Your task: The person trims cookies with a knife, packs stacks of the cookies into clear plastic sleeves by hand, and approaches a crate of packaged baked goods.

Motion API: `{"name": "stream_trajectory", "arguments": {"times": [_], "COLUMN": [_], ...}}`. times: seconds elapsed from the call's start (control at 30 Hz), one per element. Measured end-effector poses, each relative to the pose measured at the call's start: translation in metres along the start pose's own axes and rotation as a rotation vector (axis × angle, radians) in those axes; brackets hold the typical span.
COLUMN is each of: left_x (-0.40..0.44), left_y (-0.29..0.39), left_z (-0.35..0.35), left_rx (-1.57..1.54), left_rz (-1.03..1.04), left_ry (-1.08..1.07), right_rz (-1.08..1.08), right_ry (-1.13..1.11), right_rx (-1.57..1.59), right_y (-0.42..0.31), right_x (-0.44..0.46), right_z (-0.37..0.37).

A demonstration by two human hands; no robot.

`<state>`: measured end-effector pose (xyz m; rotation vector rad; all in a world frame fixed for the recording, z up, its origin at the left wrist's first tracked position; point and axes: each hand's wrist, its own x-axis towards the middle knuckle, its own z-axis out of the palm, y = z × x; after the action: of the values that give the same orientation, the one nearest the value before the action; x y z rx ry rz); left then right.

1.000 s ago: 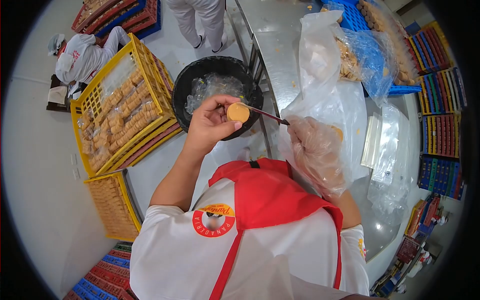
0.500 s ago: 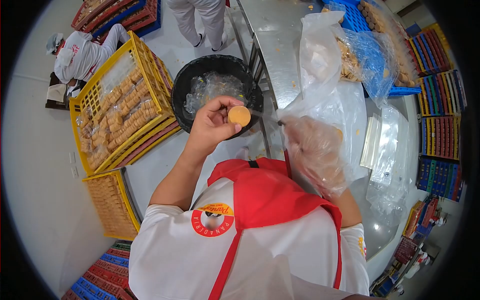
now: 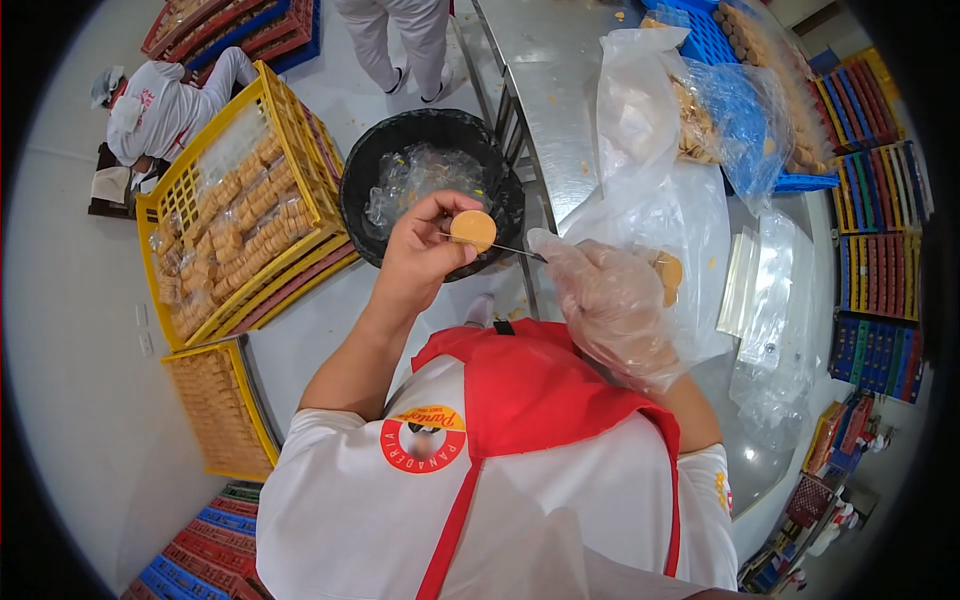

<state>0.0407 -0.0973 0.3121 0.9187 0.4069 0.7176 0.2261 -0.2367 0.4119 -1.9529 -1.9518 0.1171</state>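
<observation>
My bare left hand (image 3: pixel 428 245) pinches a round golden cookie (image 3: pixel 473 229) between thumb and fingers, above a black tub (image 3: pixel 355 165) with crumpled clear plastic (image 3: pixel 425 172) inside. A clear plastic glove covers my right hand (image 3: pixel 605 295), which is closed on a thin-bladed knife (image 3: pixel 518 252). The narrow blade reaches leftward across the lower part of the cookie's face. Most of the knife's handle is hidden in the glove. Beside the gloved hand, over the plastic sheet (image 3: pixel 690 225), more round cookies (image 3: pixel 668 275) show; whether that hand touches them I cannot tell.
Bagged cookies fill a yellow crate (image 3: pixel 325 205) on the left. The steel table (image 3: pixel 550 80) on the right bears a blue crate (image 3: pixel 705 40), cookies in plastic (image 3: pixel 697 125) and flat clear bags (image 3: pixel 775 310). Another person (image 3: pixel 395 35) stands beyond the tub; one more (image 3: pixel 165 110) is bent over at left.
My right hand, blurred before, has moved slightly left and is now sharp, with the knife blade across the cookie. The left hand and cookie have shifted only slightly left.
</observation>
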Motion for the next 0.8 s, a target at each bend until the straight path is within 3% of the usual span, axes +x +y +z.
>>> {"name": "stream_trajectory", "arguments": {"times": [0.17,0.27,0.37,0.47,0.5,0.6,0.67,0.73,0.8], "left_x": [0.000,0.000,0.000,0.000,0.001,0.002,0.001,0.001,0.004], "left_y": [-0.008,-0.006,-0.004,-0.009,-0.010,-0.011,-0.007,-0.004,-0.005], "left_z": [0.003,0.008,0.009,0.009,0.010,0.014,0.016,0.019,0.022], "left_rx": [-0.037,-0.070,-0.082,-0.087,-0.092,-0.119,-0.144,-0.144,-0.135], "left_rz": [0.071,0.057,0.071,0.067,0.069,0.068,0.047,0.039,0.030], "left_ry": [0.085,0.099,0.081,0.081,0.072,0.055,0.044,0.023,0.003], "right_rz": [0.125,-0.037,0.178,-0.071,0.044,0.155,0.379,0.469,0.603], "right_ry": [0.107,-0.012,0.130,0.088,-0.091,0.230,0.392,0.583,0.549], "right_rx": [-0.057,-0.095,-0.094,-0.061,-0.030,-0.023,0.069,0.015,-0.107], "right_y": [0.005,0.001,0.014,0.003,-0.004,0.026,0.042,0.056,0.081], "right_x": [-0.003,-0.011,-0.007,-0.013,-0.015,-0.020,-0.038,-0.054,-0.090], "right_z": [0.007,0.013,0.018,0.012,0.010,0.018,0.006,-0.013,-0.016]}}
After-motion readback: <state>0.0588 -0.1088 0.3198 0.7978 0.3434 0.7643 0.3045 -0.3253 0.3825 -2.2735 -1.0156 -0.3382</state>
